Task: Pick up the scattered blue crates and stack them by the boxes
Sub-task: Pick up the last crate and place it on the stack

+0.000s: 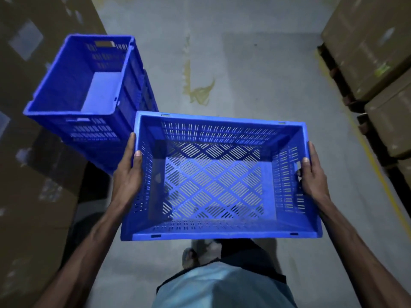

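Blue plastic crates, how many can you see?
At least 2: one blue slotted plastic crate held in both hands, and a stack by the cardboard boxes whose lower crates are hard to count.

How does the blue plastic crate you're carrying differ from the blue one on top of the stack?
The carried blue plastic crate is off the floor, in both hands' grip, and has a slotted lattice bottom. The stacked blue plastic crate rests on other crates beside the cardboard boxes, untouched, with a solid bottom. Both are empty.

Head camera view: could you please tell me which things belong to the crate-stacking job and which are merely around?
Job: held blue crate, left hand, right hand, stacked blue crates, cardboard boxes on the left.
Around: cardboard boxes on the right, yellow floor line.
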The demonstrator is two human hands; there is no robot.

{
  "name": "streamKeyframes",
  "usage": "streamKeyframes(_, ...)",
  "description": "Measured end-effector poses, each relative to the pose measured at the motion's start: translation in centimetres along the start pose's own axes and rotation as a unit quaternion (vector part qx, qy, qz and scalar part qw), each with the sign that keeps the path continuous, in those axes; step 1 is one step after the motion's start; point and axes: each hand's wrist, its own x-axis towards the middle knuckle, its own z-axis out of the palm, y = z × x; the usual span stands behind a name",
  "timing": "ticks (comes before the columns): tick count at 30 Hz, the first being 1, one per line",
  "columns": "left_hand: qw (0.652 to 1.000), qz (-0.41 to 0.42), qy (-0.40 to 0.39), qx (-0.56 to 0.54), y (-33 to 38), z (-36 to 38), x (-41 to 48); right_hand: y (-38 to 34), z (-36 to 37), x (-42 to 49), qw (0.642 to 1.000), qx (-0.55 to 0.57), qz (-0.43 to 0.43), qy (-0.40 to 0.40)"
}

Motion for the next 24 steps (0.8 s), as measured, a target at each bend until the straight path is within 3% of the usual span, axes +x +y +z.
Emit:
streamKeyframes(15, 0.998, -0.007, 0.054, -0.009, 12.6, 13.2, 26.6, -6.9, 1.0, 36.1, 0.998, -0.016, -0.060, -0.012)
streamKeyframes(24, 0.988, -0.021, 0.156, 0.006, 16.7, 13.2, 38.9, -17.4, 6.3, 53.4, 0.986, -0.036, -0.153, -0.053)
